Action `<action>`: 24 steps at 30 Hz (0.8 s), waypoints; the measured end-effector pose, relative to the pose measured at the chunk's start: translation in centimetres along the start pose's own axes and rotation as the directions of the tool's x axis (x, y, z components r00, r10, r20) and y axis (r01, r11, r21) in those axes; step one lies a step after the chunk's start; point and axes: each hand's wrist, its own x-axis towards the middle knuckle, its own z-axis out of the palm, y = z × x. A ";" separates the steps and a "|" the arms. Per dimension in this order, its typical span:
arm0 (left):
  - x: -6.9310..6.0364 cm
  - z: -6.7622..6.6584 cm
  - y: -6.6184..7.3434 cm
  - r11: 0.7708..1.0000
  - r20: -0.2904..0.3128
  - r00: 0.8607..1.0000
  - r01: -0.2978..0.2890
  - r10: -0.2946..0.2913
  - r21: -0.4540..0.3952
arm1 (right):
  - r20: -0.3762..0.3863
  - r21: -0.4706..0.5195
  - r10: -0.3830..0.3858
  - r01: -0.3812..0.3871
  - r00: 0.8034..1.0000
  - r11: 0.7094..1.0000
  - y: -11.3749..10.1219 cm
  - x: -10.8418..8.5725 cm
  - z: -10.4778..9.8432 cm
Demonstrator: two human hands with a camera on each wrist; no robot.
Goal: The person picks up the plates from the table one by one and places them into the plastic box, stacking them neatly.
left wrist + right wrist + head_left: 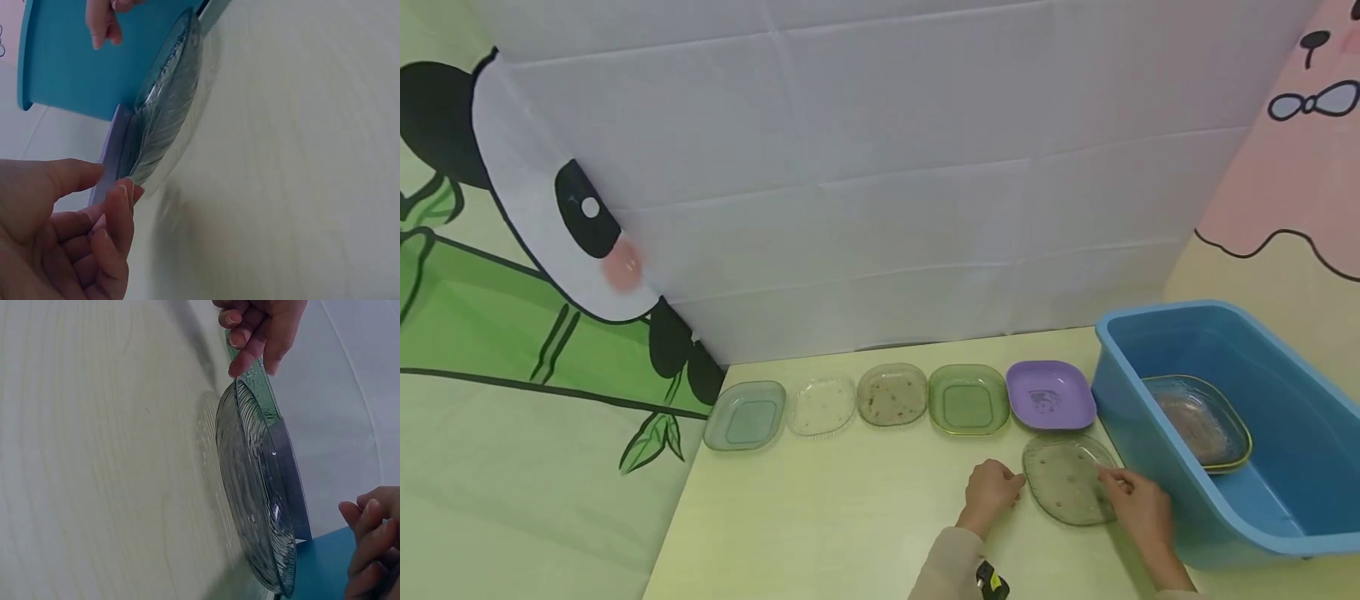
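A clear, greyish round glass plate [1067, 483] with a ribbed underside is on the table, in front of a purple square plate [1051, 396]. My left hand [992, 493] is at its left edge; in the left wrist view the fingertips [128, 187] touch the rim while the thumb stays apart from it. Above the plate's right side is my right hand [1138, 508]. Seen in the right wrist view, that right hand [375, 550] has loosely bent fingers and a gap between it and the glass.
Left of the purple plate, a row holds a green plate [968, 400], a brownish plate [892, 395], a clear plate [822, 407] and a bluish-green plate [745, 416]. A blue tub [1232, 517] stands at right with gold-rimmed glass dishes [1198, 421] inside. White cloth [887, 208] hangs behind.
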 end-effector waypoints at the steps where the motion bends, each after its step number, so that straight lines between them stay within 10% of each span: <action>1: 0.0 0.3 0.1 1.000 -0.001 1.000 -0.006 0.006 0.006 | 0.001 0.004 0.006 -0.006 1.000 1.000 0.0 0.0 -0.1; 13: -0.4 2.4 0.4 0.999 -0.037 0.998 -0.050 0.050 0.008 | 0.082 -0.002 0.009 -0.009 0.997 1.000 0.1 -0.2 -0.1; 24: -0.7 1.8 -0.8 0.998 -0.118 0.991 -0.056 0.056 -0.002 | 0.014 0.040 -0.005 0.004 1.000 0.999 -0.8 -0.4 0.2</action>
